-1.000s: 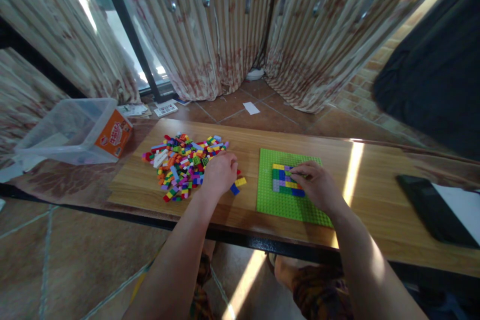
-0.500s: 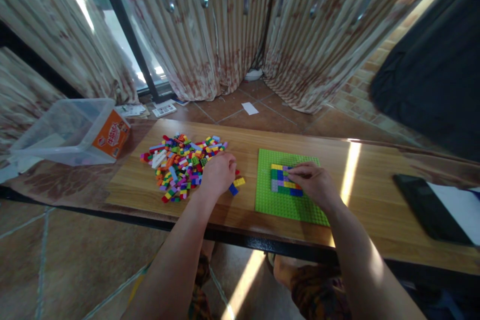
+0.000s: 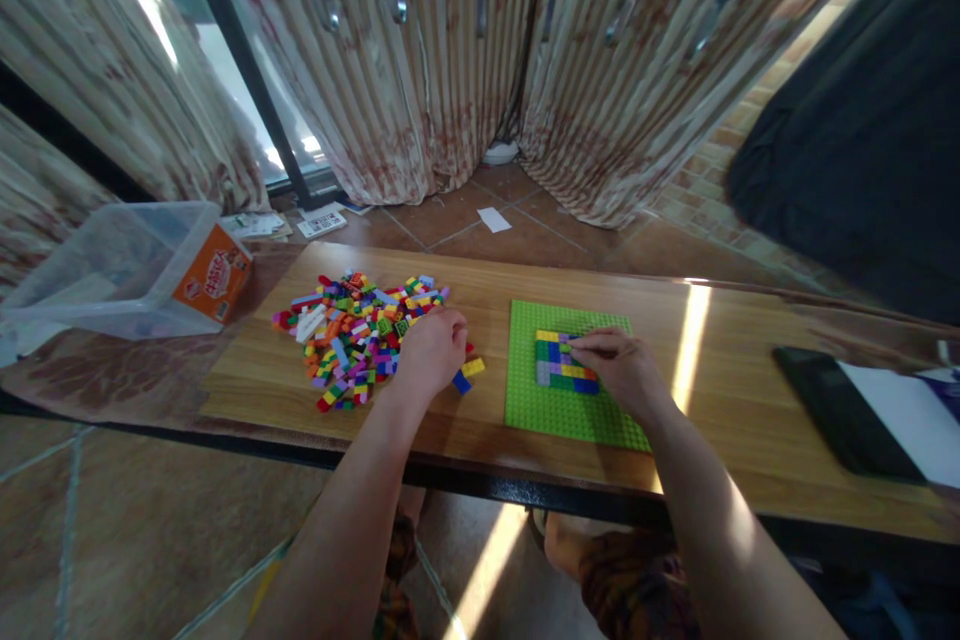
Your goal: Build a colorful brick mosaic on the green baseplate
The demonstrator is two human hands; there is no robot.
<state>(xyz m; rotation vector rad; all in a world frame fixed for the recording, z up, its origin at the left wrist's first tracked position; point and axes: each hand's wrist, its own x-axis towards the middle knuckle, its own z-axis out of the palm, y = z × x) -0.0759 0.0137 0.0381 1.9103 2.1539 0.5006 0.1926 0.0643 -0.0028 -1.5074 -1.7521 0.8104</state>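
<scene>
Lime-green baseplate [image 3: 525, 405], right of frame centre, bears joined toy bricks [image 3: 564, 367]; there the right hand [image 3: 621, 362] pinches its fingers together, apparently seating one, which calls for level pressure. Left hand's [image 3: 435, 345] grip: cannot tell.

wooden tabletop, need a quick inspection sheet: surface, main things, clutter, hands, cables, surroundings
Surface: wooden tabletop, with a sunlit stripe on the right side
Main things: mixed brick pile; green baseplate bearing a multicoloured brick block
Clutter: yellow brick and blue brick beside the pile; white paper at far right
Hands: left hand at the pile's right edge; right hand at the block; grip contents unclear
Cables: nothing seen
Surroundings: clear plastic bin, striped curtains, tiled floor
</scene>
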